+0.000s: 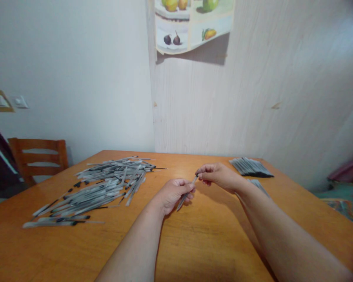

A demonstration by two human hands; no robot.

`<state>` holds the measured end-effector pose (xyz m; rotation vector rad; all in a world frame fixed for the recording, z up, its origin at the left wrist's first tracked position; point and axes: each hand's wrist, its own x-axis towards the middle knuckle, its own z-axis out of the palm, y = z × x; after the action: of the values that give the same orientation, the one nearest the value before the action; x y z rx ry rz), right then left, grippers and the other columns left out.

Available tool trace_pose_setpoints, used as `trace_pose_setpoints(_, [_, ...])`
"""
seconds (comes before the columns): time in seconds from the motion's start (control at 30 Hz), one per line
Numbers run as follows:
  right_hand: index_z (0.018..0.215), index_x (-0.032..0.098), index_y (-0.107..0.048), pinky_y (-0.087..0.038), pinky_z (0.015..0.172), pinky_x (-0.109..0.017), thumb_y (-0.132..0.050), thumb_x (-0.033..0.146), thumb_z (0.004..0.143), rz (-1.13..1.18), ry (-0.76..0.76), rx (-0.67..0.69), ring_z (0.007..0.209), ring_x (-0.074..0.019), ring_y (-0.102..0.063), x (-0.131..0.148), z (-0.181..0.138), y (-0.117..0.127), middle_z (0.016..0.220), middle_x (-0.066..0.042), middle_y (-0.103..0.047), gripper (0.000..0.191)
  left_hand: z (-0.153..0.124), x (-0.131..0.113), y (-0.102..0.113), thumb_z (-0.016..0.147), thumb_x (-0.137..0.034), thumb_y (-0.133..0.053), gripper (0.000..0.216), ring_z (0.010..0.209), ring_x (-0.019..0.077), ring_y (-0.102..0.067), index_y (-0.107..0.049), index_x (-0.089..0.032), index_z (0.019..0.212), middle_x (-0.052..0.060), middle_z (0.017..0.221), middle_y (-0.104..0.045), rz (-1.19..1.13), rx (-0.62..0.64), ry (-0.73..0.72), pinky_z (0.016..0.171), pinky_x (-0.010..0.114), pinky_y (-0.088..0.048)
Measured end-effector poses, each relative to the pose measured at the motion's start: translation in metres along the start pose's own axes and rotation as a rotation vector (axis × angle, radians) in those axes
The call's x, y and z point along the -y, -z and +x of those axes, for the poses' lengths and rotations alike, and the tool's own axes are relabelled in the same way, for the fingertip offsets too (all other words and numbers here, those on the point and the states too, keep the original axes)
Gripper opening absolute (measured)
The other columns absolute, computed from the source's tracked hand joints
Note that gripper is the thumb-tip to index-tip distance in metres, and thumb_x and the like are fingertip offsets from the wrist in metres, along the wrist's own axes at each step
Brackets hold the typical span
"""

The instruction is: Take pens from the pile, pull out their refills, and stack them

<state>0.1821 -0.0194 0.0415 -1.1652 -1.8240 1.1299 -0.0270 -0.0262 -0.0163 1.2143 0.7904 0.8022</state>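
Note:
Over the middle of the wooden table, my left hand (174, 194) is closed around a slim translucent pen (181, 202), which slants with its lower end toward me. At the pen's upper end, the thumb and fingers of my right hand (216, 174) pinch its dark tip; whether that is a cap or a plug is too small to tell. To the left lies a loose pile of pens and pen parts (97, 194), with clear barrels and black ends. Beyond my right hand is a neat row of pens (250, 167), black ends aligned.
Several small black caps (77, 184) lie at the pile's left edge. A few more pens (259, 186) are partly hidden behind my right forearm. The wooden table (200, 243) meets a pale wall with a fruit poster (176, 35). A wooden chair (41, 156) stands at left.

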Motion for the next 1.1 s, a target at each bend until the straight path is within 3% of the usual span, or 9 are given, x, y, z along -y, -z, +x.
trace_pose_setpoints(0.73, [0.075,0.017,-0.06,-0.037,0.051,-0.022,-0.062,0.042,0.08,-0.131,-0.03,0.136,0.056,-0.0101,-0.049,0.004,-0.007,0.003,0.065,0.0,-0.058,0.025,-0.003,0.0,-0.006,0.067,-0.043,-0.08,0.037,0.055,0.0103,-0.055,-0.065,-0.012,0.079,0.003,0.064,-0.062,0.013,0.024,0.019,0.059,0.025,-0.042])
trace_pose_setpoints(0.97, [0.06,0.018,-0.051,-0.032,0.054,-0.023,-0.049,0.04,0.087,-0.349,0.041,0.087,0.056,-0.0102,-0.04,0.0,0.0,-0.006,0.059,0.003,-0.047,0.034,-0.003,0.0,-0.007,0.067,-0.041,-0.08,0.035,0.055,0.0106,-0.055,-0.064,-0.013,0.08,0.002,0.063,-0.062,0.012,0.029,0.011,0.06,0.026,-0.043])
trace_pose_setpoints(1.1, [0.057,0.02,-0.043,-0.027,0.051,-0.024,-0.046,0.053,0.088,-0.353,0.032,0.062,0.054,-0.01,-0.032,-0.005,0.004,-0.009,0.056,0.004,-0.037,0.046,-0.004,-0.001,-0.008,0.067,-0.043,-0.08,0.037,0.055,0.0108,-0.056,-0.063,-0.013,0.08,0.003,0.064,-0.062,0.023,0.02,0.01,0.06,0.026,-0.043])
